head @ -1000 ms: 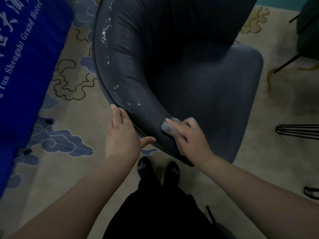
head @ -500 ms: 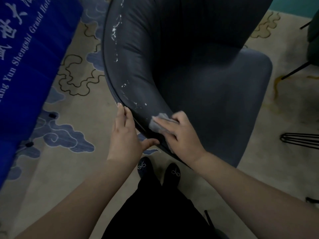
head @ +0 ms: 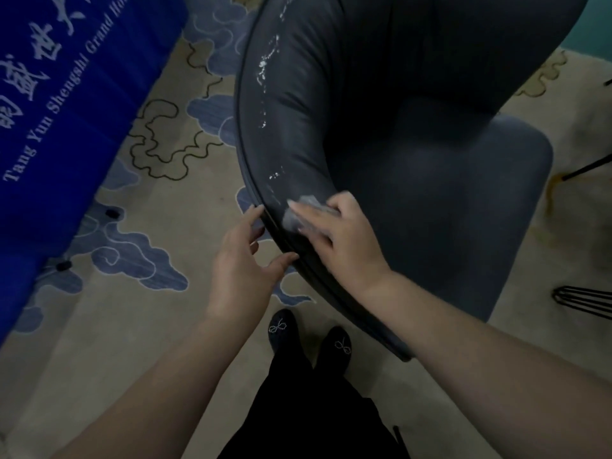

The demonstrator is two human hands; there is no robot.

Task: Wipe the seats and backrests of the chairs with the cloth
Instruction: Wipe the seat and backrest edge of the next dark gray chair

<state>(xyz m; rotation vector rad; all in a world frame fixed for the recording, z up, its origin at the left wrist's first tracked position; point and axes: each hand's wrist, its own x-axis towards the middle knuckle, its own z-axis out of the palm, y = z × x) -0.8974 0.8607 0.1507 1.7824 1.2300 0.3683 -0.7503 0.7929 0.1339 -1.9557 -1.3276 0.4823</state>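
Wiping the backrest rim of the dark chair (head: 414,180) right now, partway round the curve. Right hand (head: 334,236) lying spread and flat, fingers straight, pressing the grey cloth (head: 306,207) onto the padded top edge, near the piping. Left hand (head: 243,263) also spread and relaxed, fingertips and thumb resting against the outer side of the rim, probably steadying the thing, not gripping anything.

Still looking at plenty of white flecks (head: 265,67) running up the rim ahead of the cloth, so guessing the backrest is nowhere near done, and the seat (head: 463,193) looking not yet tackled. Next move probably calling for sliding the cloth further up along that speckled stretch, keeping pressure on, maybe shuffling the left hand along too.

Compared with a second ago: cloth hand having crept leftward along the rim, now sitting closer to the left hand, and covering a couple of flecks showing before. Left hand barely shifted.

Blue banner (head: 66,94) and patterned carpet (head: 132,309) sitting off to the left, nothing happening there.
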